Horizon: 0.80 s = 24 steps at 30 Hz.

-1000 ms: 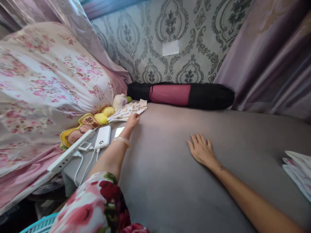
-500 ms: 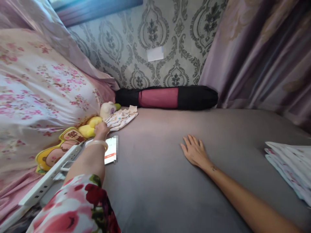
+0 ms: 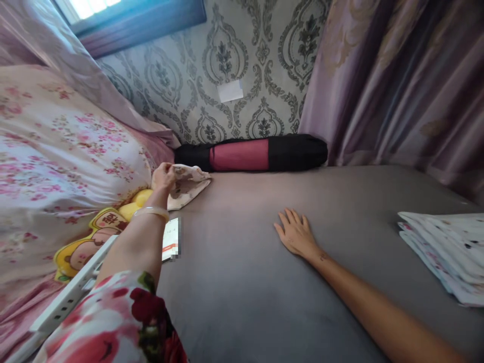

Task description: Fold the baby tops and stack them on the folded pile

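Note:
Out ahead on the left, my left hand point(image 3: 165, 176) is closed on the near-left edge of a white cloth point(image 3: 192, 190) with a small coloured print, perhaps a little garment. Part of the cloth is lifted, and its far side rests on the grey bed sheet point(image 3: 242, 262). My fingertips are partly hidden. My right hand point(image 3: 297, 233) lies flat on the sheet with its fingers spread, holding nothing. A lit phone point(image 3: 172, 239) lies beside my left forearm, partly covered by it.
A black and pink rolled bag point(image 3: 242, 155) lies against the wall. Folded cloths point(image 3: 446, 252) are stacked at right. Along the left are a yellow plush point(image 3: 138, 201), a cartoon cushion point(image 3: 83, 252), a white power strip point(image 3: 71, 297) and a floral-covered bulge point(image 3: 75, 141).
My left hand has moved farther away and up, lifting the near part of the cloth. My right hand stays flat on the sheet. The view has shifted slightly.

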Motion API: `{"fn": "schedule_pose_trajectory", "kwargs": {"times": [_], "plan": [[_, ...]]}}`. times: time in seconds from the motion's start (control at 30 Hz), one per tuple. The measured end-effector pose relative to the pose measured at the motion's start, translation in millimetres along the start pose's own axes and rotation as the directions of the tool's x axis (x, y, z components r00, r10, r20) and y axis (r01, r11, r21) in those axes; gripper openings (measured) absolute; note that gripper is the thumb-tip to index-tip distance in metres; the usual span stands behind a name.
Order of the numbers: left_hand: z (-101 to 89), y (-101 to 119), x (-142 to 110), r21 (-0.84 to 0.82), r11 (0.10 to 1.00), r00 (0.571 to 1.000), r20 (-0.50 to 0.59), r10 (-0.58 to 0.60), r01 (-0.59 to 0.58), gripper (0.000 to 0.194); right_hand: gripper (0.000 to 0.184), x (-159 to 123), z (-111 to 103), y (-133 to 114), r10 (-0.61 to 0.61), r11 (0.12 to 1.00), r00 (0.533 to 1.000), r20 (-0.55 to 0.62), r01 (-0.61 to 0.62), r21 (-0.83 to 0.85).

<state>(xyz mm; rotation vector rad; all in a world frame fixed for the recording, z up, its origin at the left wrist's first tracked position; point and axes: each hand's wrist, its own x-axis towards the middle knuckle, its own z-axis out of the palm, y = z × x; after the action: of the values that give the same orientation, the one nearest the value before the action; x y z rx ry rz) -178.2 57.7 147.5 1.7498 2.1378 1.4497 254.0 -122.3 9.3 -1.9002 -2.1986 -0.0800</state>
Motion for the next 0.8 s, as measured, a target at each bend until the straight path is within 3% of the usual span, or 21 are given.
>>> {"fn": "schedule_pose_trajectory", "kwargs": {"times": [0.27, 0.5, 0.63, 0.73, 0.8], "plan": [[37.2, 83.4, -18.3, -0.335, 0.931, 0.989, -0.057, 0.134, -0.146, 0.005, 0.056, -1.5, -0.3, -0.1, -0.008, 1.000, 1.000, -0.022, 0.008, -0.018], [69.8, 134.1, -73.3, -0.457, 0.852, 0.956, 0.006, 0.292, -0.257, 0.008, 0.054, -2.7, 1.0, 0.6, -0.004, 0.999, 1.000, -0.023, 0.005, 0.042], [84.2, 161.6, -117.9, -0.514, 0.800, 0.918, 0.055, 0.392, -0.310, 0.012, 0.044, 2.9, -4.6, 7.0, 0.038, 0.960, 0.997, -0.067, -0.018, 0.280], [88.6, 182.9, -149.8, -0.528, 0.785, 0.883, 0.130, 0.451, -0.324, 0.016, 0.040, 11.3, -20.0, 5.5, 0.197, 0.824, 0.958, -0.210, -0.046, 0.565], [88.5, 196.7, -168.1, -0.531, 0.769, 0.845, 0.170, 0.508, -0.355, 0.018, 0.036, 17.5, -33.7, -1.5, 0.253, 0.718, 0.927, -0.276, 0.011, 0.696]]}}
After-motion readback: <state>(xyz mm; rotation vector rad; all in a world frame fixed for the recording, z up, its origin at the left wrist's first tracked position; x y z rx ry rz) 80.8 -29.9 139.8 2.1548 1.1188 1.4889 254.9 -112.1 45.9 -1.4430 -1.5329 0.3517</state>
